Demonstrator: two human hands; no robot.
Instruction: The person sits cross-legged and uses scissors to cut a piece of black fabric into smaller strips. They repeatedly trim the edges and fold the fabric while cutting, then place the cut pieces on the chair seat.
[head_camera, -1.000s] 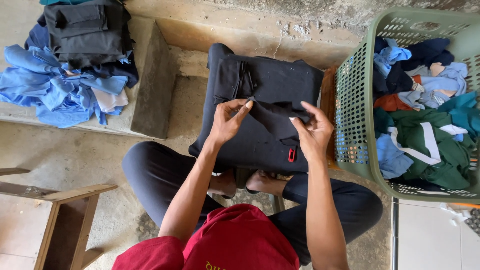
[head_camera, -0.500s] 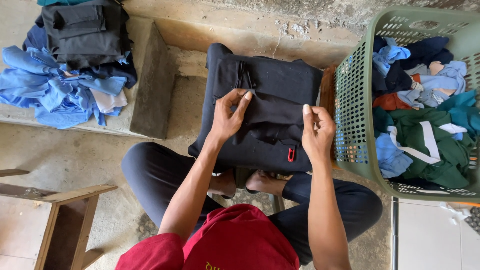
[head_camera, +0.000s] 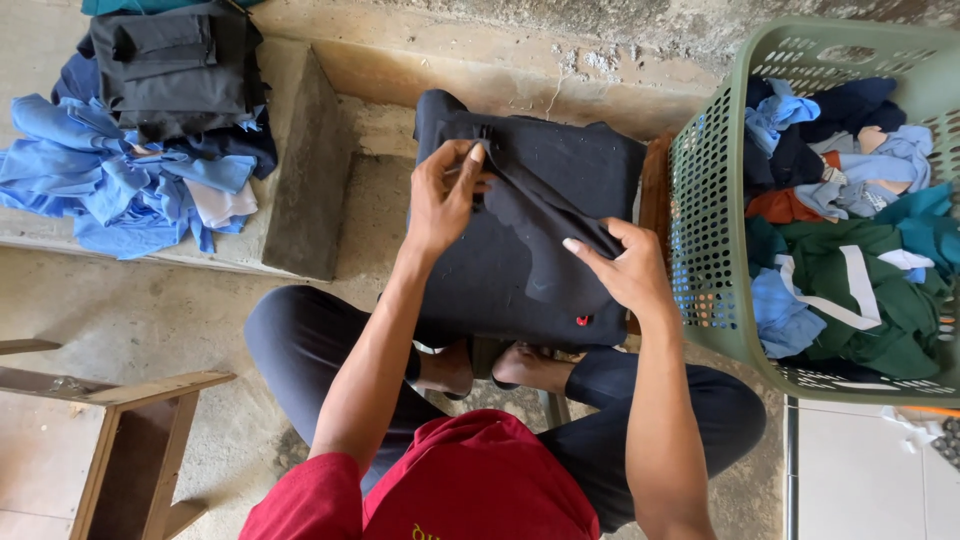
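A black garment (head_camera: 520, 270) with a small red mark near its lower edge lies spread over my lap and the concrete step. My left hand (head_camera: 445, 200) pinches a fold of the cloth near the garment's upper left part. My right hand (head_camera: 625, 265) grips the other end of the same fold at the garment's right side, beside the green laundry basket (head_camera: 705, 250). The fold runs diagonally between the two hands.
The green basket holds several blue, green, white and orange clothes (head_camera: 850, 230). A heap of blue and dark clothes (head_camera: 150, 130) lies on the concrete ledge at the left. A wooden stool (head_camera: 120, 420) stands at the lower left. My crossed legs (head_camera: 300, 350) sit below the garment.
Both hands have shifted upward along the garment, and the fold of black cloth between them has been drawn across into a diagonal ridge.
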